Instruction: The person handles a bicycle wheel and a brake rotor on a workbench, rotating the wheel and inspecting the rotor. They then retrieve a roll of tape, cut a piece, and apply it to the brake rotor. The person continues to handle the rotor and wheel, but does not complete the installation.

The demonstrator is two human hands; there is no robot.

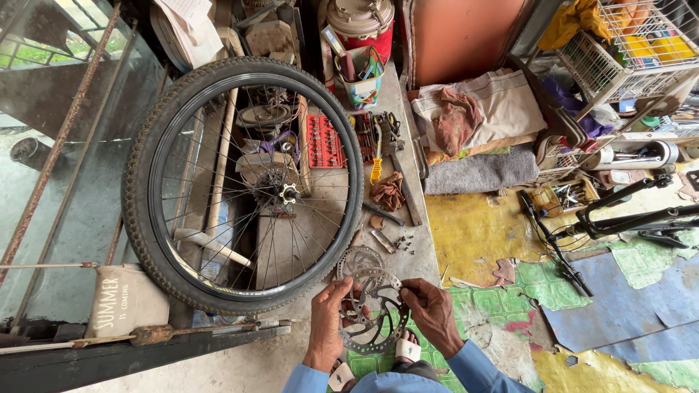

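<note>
A round metal brake disc (373,311) with cut-out holes is held flat between both hands near the bottom centre. My left hand (329,320) grips its left edge. My right hand (431,314) pinches its right edge with fingertips. A second brake disc (358,260) lies on the bench just beyond it. A large spoked bicycle wheel (242,185) with a knobbly black tyre lies flat on the workbench, its hub and sprocket (284,191) in the middle, just left of and beyond my hands.
On the grey bench (419,251) lie a red bit tray (325,141), loose tools, a brown rag (388,192) and small bolts. A black bicycle frame (619,215) rests on the patchy floor at right. Wire basket and cloths sit at the back right. My sandalled feet are below.
</note>
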